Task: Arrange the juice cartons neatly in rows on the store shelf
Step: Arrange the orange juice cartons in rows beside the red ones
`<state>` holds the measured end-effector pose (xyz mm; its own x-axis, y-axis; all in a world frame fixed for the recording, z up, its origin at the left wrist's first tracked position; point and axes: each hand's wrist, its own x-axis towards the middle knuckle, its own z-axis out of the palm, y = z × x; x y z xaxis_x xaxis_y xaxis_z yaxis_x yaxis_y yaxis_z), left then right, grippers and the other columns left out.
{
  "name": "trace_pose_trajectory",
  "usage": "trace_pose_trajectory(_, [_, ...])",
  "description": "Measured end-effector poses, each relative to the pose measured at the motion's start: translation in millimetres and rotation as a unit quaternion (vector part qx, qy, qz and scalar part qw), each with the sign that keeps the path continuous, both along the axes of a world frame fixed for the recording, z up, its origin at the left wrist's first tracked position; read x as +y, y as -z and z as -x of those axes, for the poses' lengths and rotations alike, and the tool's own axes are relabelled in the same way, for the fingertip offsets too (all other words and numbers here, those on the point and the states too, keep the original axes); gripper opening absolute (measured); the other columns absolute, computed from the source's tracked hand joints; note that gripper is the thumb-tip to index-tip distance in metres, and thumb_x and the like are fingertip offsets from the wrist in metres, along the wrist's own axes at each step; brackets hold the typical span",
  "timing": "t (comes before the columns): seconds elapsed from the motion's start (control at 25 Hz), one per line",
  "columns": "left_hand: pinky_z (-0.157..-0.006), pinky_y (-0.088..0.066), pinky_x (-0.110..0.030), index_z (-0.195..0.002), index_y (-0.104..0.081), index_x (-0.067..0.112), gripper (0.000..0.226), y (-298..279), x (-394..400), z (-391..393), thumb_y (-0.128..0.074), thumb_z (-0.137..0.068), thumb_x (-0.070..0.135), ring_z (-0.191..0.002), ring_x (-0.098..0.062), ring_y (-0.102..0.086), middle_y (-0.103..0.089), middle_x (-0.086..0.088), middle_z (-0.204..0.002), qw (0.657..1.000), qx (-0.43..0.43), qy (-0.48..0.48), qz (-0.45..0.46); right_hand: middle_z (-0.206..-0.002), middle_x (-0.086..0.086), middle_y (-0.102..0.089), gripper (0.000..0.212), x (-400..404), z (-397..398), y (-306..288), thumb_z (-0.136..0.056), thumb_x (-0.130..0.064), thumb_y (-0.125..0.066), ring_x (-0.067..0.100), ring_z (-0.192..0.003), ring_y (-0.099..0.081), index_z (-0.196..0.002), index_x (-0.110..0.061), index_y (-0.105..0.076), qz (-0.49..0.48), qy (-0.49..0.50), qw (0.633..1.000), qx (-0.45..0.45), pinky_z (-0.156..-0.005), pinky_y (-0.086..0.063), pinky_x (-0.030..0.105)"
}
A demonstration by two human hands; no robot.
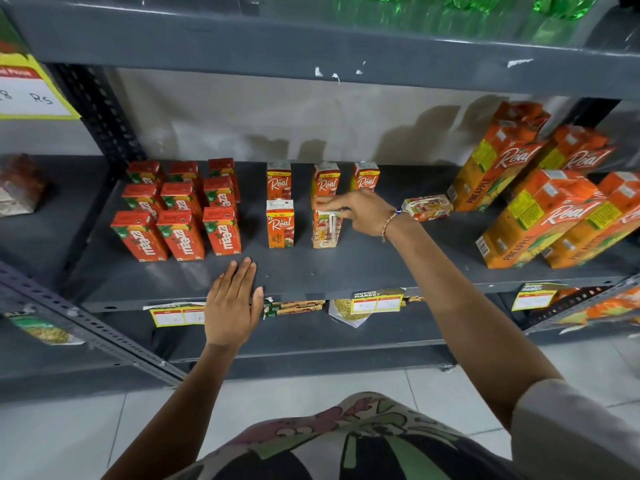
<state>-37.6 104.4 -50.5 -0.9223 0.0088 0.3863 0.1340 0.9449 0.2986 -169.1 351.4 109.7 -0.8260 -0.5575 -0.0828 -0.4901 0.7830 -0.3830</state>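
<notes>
On the grey shelf (346,268) several red Maaza cartons (181,233) stand in neat rows at the left. Small orange Real cartons (279,180) stand in the middle, one of them (280,224) in front. My right hand (360,211) grips the top of another small Real carton (325,230), which stands upright with its straw side facing me. One small carton (427,206) lies on its side just right of my wrist. My left hand (232,303) rests flat on the shelf's front edge, fingers together, holding nothing.
Several large Real pineapple cartons (530,220) lean at the shelf's right end. Yellow price tags (377,301) hang from the shelf lip, with packets on the shelf below. An upright post (104,116) bounds the left side. Green bottles (554,5) sit on the shelf above.
</notes>
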Motion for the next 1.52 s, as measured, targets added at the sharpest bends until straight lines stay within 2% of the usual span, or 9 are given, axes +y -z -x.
trace_pose_trajectory(0.24, [-0.097,-0.043,-0.046,-0.127,-0.060,0.001,0.050,3.5,-1.9,1.5,-0.035,-0.096,0.032,-0.124,-0.034,-0.055,-0.059,-0.015,-0.133,1.000,0.013,0.003,-0.001,-0.135,0.012,-0.051,0.042,-15.5,3.2,-5.3,-0.087,-0.013,-0.061,0.030,-0.123,-0.049,-0.128,-0.007,-0.053,-0.062,0.041,0.997,0.027,-0.099,-0.043,0.039])
trace_pose_trajectory(0.44, [-0.097,-0.043,-0.046,-0.126,-0.060,0.002,0.048,3.3,-1.2,1.2,-0.039,-0.095,0.031,-0.124,-0.034,-0.054,-0.060,-0.014,-0.132,1.000,0.013,0.004,-0.002,-0.094,0.015,-0.064,0.044,-52.0,-5.4,10.7,-0.081,-0.050,-0.062,0.029,-0.089,-0.062,-0.077,-0.008,-0.051,-0.032,0.248,0.959,0.137,-0.064,-0.041,0.030])
trace_pose_trajectory(0.64, [-0.106,-0.035,-0.046,-0.129,-0.058,0.000,0.050,0.1,10.5,-0.9,-0.031,-0.097,0.029,-0.131,-0.032,-0.048,-0.056,-0.015,-0.136,0.999,-0.018,-0.036,0.004,-0.097,0.015,-0.066,0.054,-63.0,-12.5,23.5,-0.079,-0.051,-0.063,0.029,-0.090,-0.065,-0.099,-0.001,-0.056,0.068,0.346,0.927,0.125,-0.065,-0.045,0.030])
trace_pose_trajectory(0.88, [-0.105,-0.037,-0.048,-0.132,-0.053,0.000,0.061,-4.0,30.1,1.9,-0.016,-0.101,0.036,-0.131,-0.034,-0.047,-0.054,-0.016,-0.138,0.999,-0.041,-0.006,0.012,-0.083,0.013,-0.061,0.070,-42.1,-13.4,23.4,-0.079,-0.068,-0.050,0.031,-0.084,-0.063,-0.098,-0.001,-0.054,0.107,0.354,0.926,0.080,-0.064,-0.040,0.032])
trace_pose_trajectory(1.04, [-0.103,-0.039,-0.047,-0.132,-0.055,0.001,0.059,0.7,26.2,2.8,-0.019,-0.101,0.037,-0.130,-0.034,-0.049,-0.055,-0.015,-0.137,1.000,-0.026,-0.008,0.011,-0.116,0.022,-0.061,0.041,49.6,20.5,27.3,-0.088,-0.032,-0.058,0.039,-0.108,-0.058,-0.114,0.000,-0.053,-0.006,0.452,0.889,0.067,-0.084,-0.048,0.040])
trace_pose_trajectory(1.12, [-0.102,-0.039,-0.047,-0.130,-0.056,0.001,0.054,1.6,28.0,2.4,-0.026,-0.100,0.034,-0.129,-0.034,-0.050,-0.056,-0.015,-0.136,1.000,-0.022,-0.011,0.005,-0.133,0.020,-0.049,0.047,92.2,34.0,33.0,-0.087,-0.014,-0.060,0.039,-0.123,-0.048,-0.130,-0.005,-0.044,-0.138,0.411,0.899,0.058,-0.096,-0.044,0.042])
trace_pose_trajectory(1.24, [-0.102,-0.038,-0.046,-0.130,-0.057,0.002,0.053,4.5,27.0,3.5,-0.029,-0.099,0.034,-0.128,-0.033,-0.050,-0.057,-0.014,-0.136,1.000,-0.011,-0.006,0.004,-0.141,0.016,-0.044,0.047,117.2,45.2,48.9,-0.090,-0.014,-0.053,0.037,-0.132,-0.037,-0.135,-0.008,-0.041,-0.243,0.300,0.921,0.058,-0.107,-0.035,0.047])
trace_pose_trajectory(1.36, [-0.104,-0.037,-0.044,-0.131,-0.056,0.003,0.055,7.3,26.0,4.1,-0.026,-0.100,0.036,-0.129,-0.032,-0.049,-0.057,-0.014,-0.136,1.000,-0.002,-0.011,0.004,-0.125,0.014,-0.058,0.030,117.4,48.2,52.2,-0.091,-0.016,-0.051,0.032,-0.120,-0.052,-0.120,-0.011,-0.055,-0.217,0.302,0.923,0.095,-0.107,-0.034,0.048])
trace_pose_trajectory(1.52, [-0.104,-0.036,-0.043,-0.131,-0.056,0.004,0.055,8.7,27.3,4.6,-0.025,-0.100,0.038,-0.129,-0.031,-0.049,-0.057,-0.013,-0.136,1.000,0.003,-0.019,-0.006,-0.110,0.013,-0.066,0.048,96.5,29.6,35.1,-0.071,-0.028,-0.075,0.032,-0.105,-0.061,-0.110,-0.009,-0.056,-0.032,0.341,0.933,0.108,-0.092,-0.046,0.040])
